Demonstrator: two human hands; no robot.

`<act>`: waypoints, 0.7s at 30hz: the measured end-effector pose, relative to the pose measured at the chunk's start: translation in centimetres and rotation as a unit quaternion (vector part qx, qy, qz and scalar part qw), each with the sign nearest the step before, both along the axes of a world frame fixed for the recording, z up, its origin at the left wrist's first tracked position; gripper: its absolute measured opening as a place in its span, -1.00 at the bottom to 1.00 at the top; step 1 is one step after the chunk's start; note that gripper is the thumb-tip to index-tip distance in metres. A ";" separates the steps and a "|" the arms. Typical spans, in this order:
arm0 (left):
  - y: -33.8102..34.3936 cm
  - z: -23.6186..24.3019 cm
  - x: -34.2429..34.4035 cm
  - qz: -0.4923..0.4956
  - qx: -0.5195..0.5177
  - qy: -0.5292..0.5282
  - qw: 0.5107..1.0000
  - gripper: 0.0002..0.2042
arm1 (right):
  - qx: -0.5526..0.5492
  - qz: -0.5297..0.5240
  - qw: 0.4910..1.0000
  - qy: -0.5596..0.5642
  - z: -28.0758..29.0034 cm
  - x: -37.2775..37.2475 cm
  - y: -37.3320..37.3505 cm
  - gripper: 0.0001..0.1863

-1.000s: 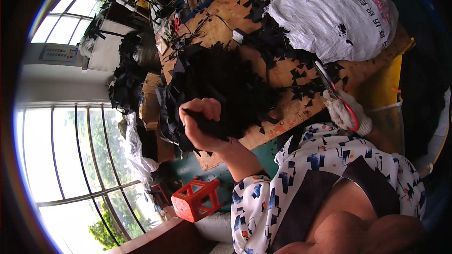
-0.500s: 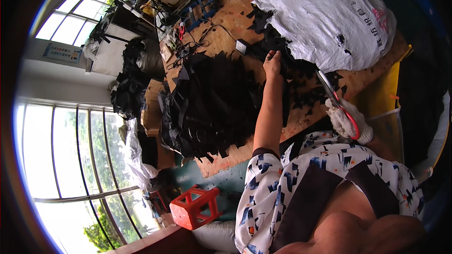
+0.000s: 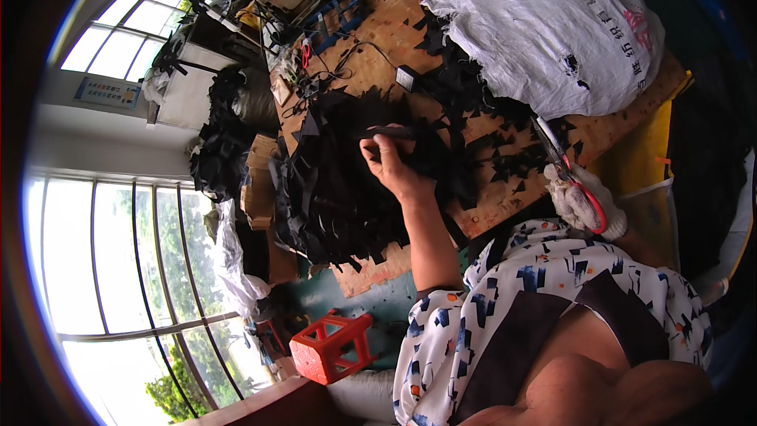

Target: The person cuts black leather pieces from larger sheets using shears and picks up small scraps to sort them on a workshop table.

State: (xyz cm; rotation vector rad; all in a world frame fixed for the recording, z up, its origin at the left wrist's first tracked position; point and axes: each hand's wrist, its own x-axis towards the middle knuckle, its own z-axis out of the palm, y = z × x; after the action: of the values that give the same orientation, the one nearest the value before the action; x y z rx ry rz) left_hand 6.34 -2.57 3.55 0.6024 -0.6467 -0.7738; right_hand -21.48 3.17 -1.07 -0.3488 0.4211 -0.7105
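Note:
My left hand (image 3: 393, 167) is bare and pinches a dark piece of fabric (image 3: 392, 132) between thumb and fingers. It is over a wide pile of black fabric pieces (image 3: 339, 197) on the wooden table (image 3: 493, 217). My right hand (image 3: 569, 199), in a white knit glove, grips scissors (image 3: 593, 203) with red handles near the table's front edge. The metal blades point up and away, toward the white woven sack (image 3: 536, 31). How far apart the blades are is hard to make out.
Small black scraps (image 3: 512, 162) are scattered between the pile and the sack. A black power adapter (image 3: 405, 77) with its cord and a blue plastic basket (image 3: 335, 20) are farther back. A red stool (image 3: 331, 345) stands on the floor at the lower left, near the barred window (image 3: 118, 260).
My left hand has moved left and nearer, from the scraps by the sack to above the black pile, with a dark fabric piece in its fingers. The right hand with the scissors has barely moved.

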 end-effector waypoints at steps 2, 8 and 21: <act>1.3 0.9 2.2 -0.021 -0.048 0.057 0.997 -0.91 | -0.007 0.008 1.000 -0.008 0.1 0.3 -0.2 -0.67; 1.4 0.6 -3.5 -0.175 0.226 -0.303 0.909 -0.90 | 0.006 -0.035 0.999 0.006 1.9 1.3 -0.3 -0.65; 1.2 -3.1 -8.0 -0.269 0.246 -0.327 0.872 -0.87 | -0.421 -0.068 0.797 0.428 -5.6 -0.2 -0.6 -0.56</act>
State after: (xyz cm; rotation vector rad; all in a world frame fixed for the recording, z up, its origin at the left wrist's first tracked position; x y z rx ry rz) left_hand -1.68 -1.40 0.46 1.2074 -1.2936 -1.2908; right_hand -21.72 2.58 -6.70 -1.5400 0.9884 -0.8298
